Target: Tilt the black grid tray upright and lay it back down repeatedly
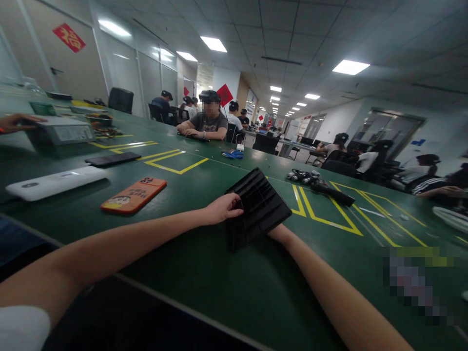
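Observation:
A black plastic tray (261, 204) with raised ribs across its face is held tilted above the green table, in front of me. My left hand (225, 208) is at its left side, thumb and fingers closed on the ribbed face near the edge. Behind the tray's lower right edge, my right hand (280, 233) holds it from the back; only the wrist and heel of that hand show, its fingers hidden. An orange phone case (134, 195) with cartoon prints lies left of my left hand.
A white elongated device (56, 183) and a dark flat phone-like object (112, 158) lie at the left. Beyond are a grey box (64, 130) under another person's hand and a blue item (232, 154). Black cabled gear (320, 186) rests right, among yellow tape outlines. A person sits opposite.

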The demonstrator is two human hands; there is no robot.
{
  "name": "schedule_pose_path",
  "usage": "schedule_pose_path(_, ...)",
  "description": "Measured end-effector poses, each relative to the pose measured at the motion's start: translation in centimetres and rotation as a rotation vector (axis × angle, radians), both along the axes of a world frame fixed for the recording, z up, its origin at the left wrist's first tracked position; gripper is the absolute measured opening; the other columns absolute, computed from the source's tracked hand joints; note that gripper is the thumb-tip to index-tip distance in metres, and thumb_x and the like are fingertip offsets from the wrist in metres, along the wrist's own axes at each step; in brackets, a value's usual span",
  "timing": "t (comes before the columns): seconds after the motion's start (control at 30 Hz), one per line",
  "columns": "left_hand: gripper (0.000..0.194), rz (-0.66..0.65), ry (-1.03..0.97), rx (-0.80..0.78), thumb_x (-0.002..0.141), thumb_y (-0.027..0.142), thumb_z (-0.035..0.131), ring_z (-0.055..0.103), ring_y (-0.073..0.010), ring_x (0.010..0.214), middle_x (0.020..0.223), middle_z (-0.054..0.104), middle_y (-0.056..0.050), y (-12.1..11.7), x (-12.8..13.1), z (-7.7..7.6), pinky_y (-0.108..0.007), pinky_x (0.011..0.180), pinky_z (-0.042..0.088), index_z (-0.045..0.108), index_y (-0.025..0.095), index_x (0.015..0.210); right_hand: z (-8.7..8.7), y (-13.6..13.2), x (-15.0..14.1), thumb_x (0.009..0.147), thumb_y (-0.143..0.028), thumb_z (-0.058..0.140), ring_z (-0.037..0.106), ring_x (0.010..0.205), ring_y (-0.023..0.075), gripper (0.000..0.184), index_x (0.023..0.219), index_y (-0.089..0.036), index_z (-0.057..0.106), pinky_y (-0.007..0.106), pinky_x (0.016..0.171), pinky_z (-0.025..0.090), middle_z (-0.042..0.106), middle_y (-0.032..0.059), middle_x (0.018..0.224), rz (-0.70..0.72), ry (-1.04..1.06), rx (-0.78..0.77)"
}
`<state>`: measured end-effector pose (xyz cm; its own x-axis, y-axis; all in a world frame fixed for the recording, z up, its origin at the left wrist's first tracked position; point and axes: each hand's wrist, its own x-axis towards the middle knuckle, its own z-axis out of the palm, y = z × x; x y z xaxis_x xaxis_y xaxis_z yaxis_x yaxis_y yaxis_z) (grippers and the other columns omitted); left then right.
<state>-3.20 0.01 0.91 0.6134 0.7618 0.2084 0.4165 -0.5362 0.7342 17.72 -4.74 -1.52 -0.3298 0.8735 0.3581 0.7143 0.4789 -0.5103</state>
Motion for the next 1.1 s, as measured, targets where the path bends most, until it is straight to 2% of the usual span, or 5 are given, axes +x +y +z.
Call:
schedule_pose_path(0.27,0.028,0.374,-0.494,-0.704,0.068,-0.006,0.046,0.054,-0.0098,0.065,0.073,0.055,-0.002,0.5,-1.0,2.3,-0.022,0.063,0.046,0.053,0.009,0.091,-1.9,1.3,1.1,0.087,-0.044,0.05,0.023,0.139,0.0242,0.059,0.142,-0.031,0.033,0.046,0.114,0.016,0.029,0.0021,0.151,0.171,0.117,0.179)
schedule_pose_path(0.4,0.02,0.444,-0.636,-0.85,0.076,-0.006,0.046,0.059,-0.0109,0.069,0.073,0.059,-0.005,0.3,-1.1,2.6,-0.021,0.065,0.049,0.055,0.01,0.085,-1.8,1.2,1.0,0.089,-0.048,0.044,0.021,0.14,0.023,0.06,0.144,-0.033,0.026,0.045,0.115,0.014,0.025,0.0006,0.152,0.209,0.115,0.21)
schedule_pose_path(0.63,0.03,0.293,-0.425,-0.792,0.075,0.038,0.067,0.03,-0.001,0.037,0.05,0.043,0.006,-0.5,-0.9,2.5,-0.014,0.034,0.014,0.052,0.012,0.068,-1.1,0.7,0.6,0.09,-0.047,0.043,0.02,0.14,0.0223,0.061,0.145,-0.033,0.022,0.046,0.115,0.011,0.02,0.0012,0.154,0.209,0.152,0.149)
schedule_pose_path(0.83,0.016,0.128,-0.397,-0.738,0.075,0.021,0.065,0.048,-0.0039,0.046,0.069,0.062,-0.002,-0.5,-1.2,2.8,-0.015,0.04,0.03,0.058,0.01,0.085,-1.0,0.7,0.7,0.088,-0.051,0.044,0.022,0.14,0.0238,0.06,0.144,-0.031,0.03,0.045,0.115,0.012,0.027,0.0022,0.152,0.224,0.166,0.17)
schedule_pose_path(1.1,0.016,0.162,-0.291,-0.288,0.078,0.028,0.058,0.043,-0.0048,0.042,0.057,0.057,0.003,-1.3,-0.3,1.4,-0.018,0.041,0.03,0.053,0.014,0.071,-1.2,0.7,0.2,0.088,-0.051,0.045,0.03,0.136,0.0224,0.057,0.14,-0.03,0.037,0.045,0.115,0.015,0.034,0.0036,0.149,0.212,0.256,0.122)
